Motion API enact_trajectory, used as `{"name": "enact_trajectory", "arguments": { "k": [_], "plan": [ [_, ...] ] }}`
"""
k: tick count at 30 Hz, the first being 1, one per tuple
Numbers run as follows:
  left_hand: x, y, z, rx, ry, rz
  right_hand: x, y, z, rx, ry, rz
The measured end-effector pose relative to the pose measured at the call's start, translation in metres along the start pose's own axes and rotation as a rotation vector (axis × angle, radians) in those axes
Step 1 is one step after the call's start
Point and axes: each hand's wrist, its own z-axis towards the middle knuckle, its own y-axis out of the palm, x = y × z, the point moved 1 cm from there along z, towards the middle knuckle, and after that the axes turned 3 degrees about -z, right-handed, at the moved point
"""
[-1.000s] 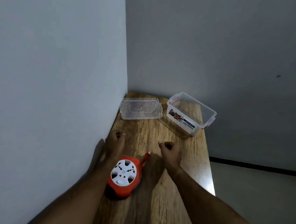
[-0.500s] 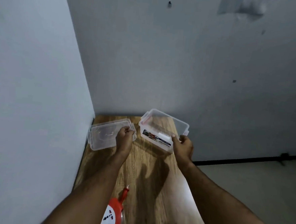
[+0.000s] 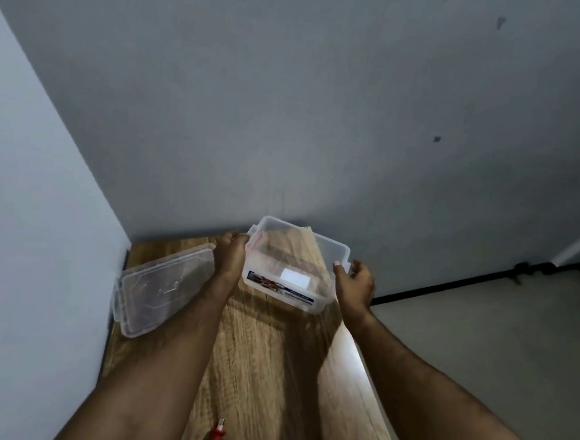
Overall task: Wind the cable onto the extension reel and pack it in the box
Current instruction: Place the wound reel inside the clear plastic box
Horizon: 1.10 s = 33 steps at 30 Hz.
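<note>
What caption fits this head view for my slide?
Both hands, left and right, grip the clear box over the wooden table, lid lying alongside.

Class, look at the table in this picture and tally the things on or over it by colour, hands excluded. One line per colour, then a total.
Clear plastic: 2, the box held between the left hand and right hand, and the lid lying on the table
Red: 1, the plug at the bottom edge
Total: 3
</note>
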Motion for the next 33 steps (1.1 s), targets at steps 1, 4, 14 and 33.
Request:
{"name": "enact_trajectory", "arguments": {
  "k": [1, 4, 14, 33],
  "plan": [
    [0.001, 0.002, 0.004, -0.024, 0.005, 0.031, 0.003, 0.003, 0.002, -0.005, 0.018, 0.021],
    [0.003, 0.01, 0.01, -0.074, 0.015, 0.07, 0.01, 0.012, 0.003, -0.032, 0.053, 0.067],
    [-0.01, 0.014, 0.002, -0.08, -0.014, -0.043, 0.011, 0.018, 0.011, -0.039, 0.073, 0.075],
    [-0.045, -0.035, -0.167, 0.147, -0.072, -0.205, 0.009, -0.058, -0.053, -0.302, -0.07, 0.0]
  ]
}}
